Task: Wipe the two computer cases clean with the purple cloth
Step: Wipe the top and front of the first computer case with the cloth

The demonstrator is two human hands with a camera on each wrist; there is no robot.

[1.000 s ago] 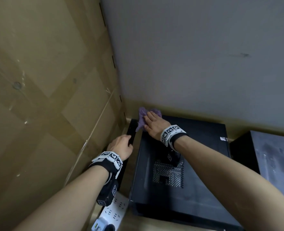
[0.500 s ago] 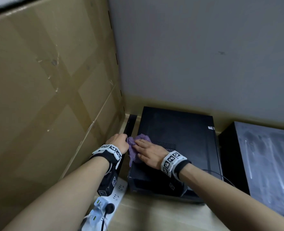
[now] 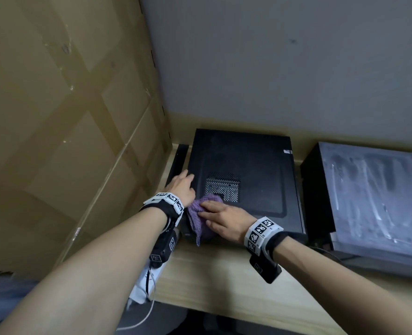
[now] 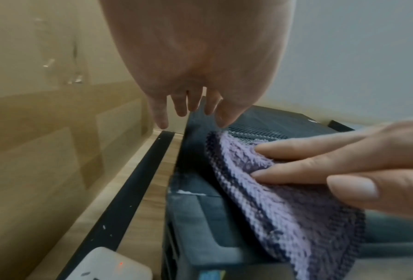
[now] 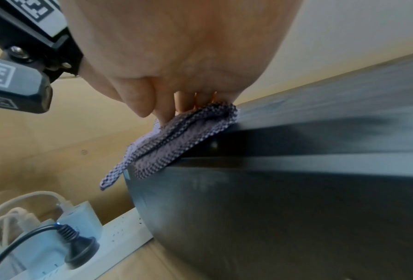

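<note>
A black computer case [image 3: 248, 165] lies flat on the wooden desk with a mesh vent [image 3: 223, 187] in its top. My right hand [image 3: 220, 220] presses the purple cloth [image 3: 201, 220] flat with straight fingers at the case's near left corner; part of the cloth [image 5: 176, 140] hangs over the front edge. My left hand [image 3: 183, 187] rests on the case's left edge with straight fingers [image 4: 184, 106], holding nothing. A second, dusty grey case [image 3: 374, 199] lies to the right.
A large cardboard box [image 3: 67, 117] stands close on the left, a grey wall [image 3: 272, 56] behind. A thin black bar [image 3: 178, 160] lies between box and case. A white power strip [image 5: 64, 250] with plugs sits at the desk's front left edge.
My right hand has dragged the cloth from the case's far left corner back along the left side to the near left corner. The left hand stayed at the left edge.
</note>
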